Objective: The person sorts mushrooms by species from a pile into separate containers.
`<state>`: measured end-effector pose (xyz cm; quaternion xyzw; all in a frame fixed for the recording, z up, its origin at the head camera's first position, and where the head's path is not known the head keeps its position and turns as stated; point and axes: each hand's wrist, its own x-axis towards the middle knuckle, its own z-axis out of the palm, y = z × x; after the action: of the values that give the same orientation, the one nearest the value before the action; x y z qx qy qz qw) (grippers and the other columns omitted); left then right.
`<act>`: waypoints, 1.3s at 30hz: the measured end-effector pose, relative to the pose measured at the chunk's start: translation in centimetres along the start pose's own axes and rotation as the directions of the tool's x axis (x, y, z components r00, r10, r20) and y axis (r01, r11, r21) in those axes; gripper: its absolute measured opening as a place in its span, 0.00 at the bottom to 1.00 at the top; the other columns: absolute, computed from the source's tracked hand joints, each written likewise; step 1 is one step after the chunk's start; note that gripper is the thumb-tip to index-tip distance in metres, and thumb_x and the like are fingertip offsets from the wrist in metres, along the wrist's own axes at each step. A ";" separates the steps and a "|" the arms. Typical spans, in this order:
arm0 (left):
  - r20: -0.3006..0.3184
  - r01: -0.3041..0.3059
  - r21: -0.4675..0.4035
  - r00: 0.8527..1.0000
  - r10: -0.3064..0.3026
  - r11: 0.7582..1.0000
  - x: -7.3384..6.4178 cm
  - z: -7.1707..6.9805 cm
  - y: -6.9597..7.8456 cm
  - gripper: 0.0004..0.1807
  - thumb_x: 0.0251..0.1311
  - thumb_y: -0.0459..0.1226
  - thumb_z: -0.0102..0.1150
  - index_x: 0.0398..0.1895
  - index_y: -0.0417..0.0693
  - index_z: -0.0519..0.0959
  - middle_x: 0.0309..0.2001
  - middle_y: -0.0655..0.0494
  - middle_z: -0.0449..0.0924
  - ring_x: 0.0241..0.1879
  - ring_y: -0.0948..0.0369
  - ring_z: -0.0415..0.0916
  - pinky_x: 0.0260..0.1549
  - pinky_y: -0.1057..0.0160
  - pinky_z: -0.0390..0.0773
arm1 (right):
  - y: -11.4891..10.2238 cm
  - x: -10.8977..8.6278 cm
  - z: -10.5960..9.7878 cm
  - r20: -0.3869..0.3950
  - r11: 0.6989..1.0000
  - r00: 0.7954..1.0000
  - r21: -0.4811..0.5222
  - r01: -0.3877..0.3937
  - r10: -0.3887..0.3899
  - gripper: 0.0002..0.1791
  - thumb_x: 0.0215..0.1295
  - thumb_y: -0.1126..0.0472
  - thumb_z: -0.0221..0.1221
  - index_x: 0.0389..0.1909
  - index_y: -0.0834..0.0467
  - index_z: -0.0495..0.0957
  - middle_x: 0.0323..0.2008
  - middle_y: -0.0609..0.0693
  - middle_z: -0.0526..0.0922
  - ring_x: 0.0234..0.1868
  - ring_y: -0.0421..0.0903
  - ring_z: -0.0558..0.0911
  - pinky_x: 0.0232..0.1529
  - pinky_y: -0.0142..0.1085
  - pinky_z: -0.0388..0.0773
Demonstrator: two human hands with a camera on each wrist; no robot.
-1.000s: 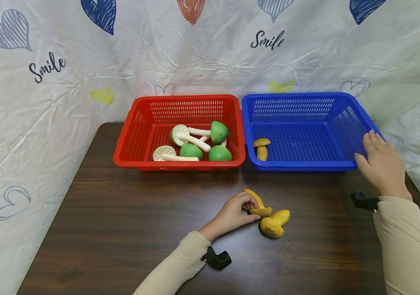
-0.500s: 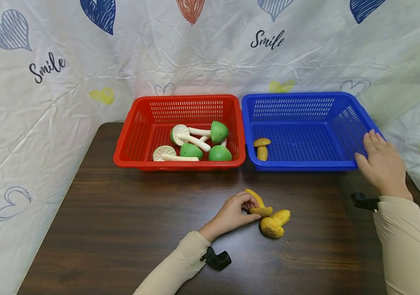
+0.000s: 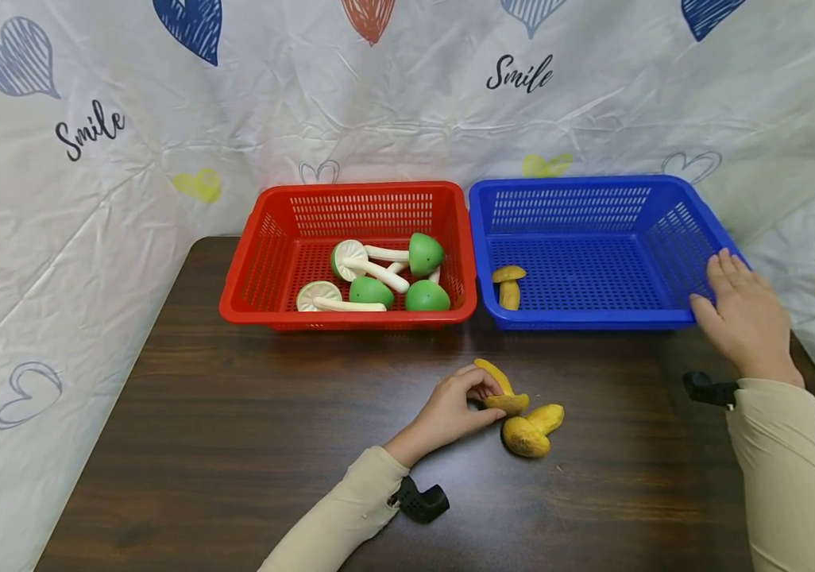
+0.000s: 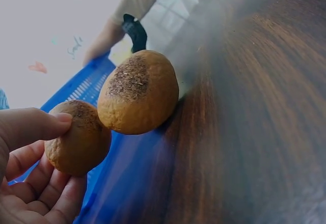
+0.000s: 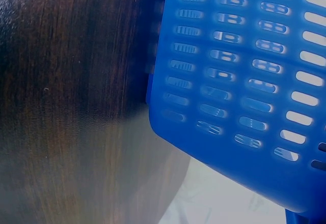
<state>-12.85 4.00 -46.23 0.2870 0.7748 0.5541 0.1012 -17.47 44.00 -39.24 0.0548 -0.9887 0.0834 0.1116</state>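
My left hand (image 3: 449, 411) pinches a yellow mushroom (image 3: 507, 403) by its cap, thumb on one side and fingers on the other, over the table's middle. Right beside it lies a second yellow mushroom (image 3: 526, 437), stem pointing to the back right. The left wrist view shows both brownish caps close up, the held cap (image 4: 81, 147) left of the other cap (image 4: 140, 94). My right hand (image 3: 749, 322) rests with extended fingers on the right rim of the blue basket (image 3: 593, 321). One more yellow mushroom (image 3: 509, 294) stands in that basket's near left corner.
A red basket (image 3: 350, 318) adjoins the blue one on the left and holds several green-capped mushrooms (image 3: 426, 297) with white stems. Both baskets stand at the back of the dark wooden table (image 3: 272, 445), before a white printed cloth (image 3: 407, 103).
My left hand has shifted slightly up and away with the pinched mushroom. The right hand stays on the blue basket's rim, and the second mushroom stays in place.
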 end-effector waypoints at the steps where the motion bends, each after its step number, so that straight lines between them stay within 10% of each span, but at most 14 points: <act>1: -0.002 0.000 0.000 1.000 0.000 1.000 0.0 0.0 0.0 0.11 0.49 0.29 0.70 0.34 0.43 0.78 0.35 0.56 0.74 0.35 0.69 0.71 0.36 0.74 0.76 | 0.0 0.0 0.0 -0.002 1.000 1.000 0.000 0.001 -0.001 0.33 0.67 0.59 0.41 0.63 0.81 0.52 0.65 0.76 0.51 0.69 0.66 0.49 0.70 0.50 0.39; 39: -0.046 -0.148 -0.040 0.988 0.147 0.988 2.6 -1.8 2.9 0.12 0.47 0.28 0.70 0.35 0.39 0.78 0.35 0.51 0.75 0.36 0.64 0.73 0.37 0.56 0.80 | 0.1 -0.1 0.1 -0.008 1.000 1.000 -0.006 -0.006 0.006 0.34 0.66 0.58 0.42 0.64 0.81 0.52 0.65 0.75 0.52 0.70 0.65 0.50 0.68 0.52 0.42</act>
<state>-14.87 4.61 -42.50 0.3294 0.7414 0.5826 0.0495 -17.40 44.12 -39.34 0.0512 -0.9886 0.0812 0.1157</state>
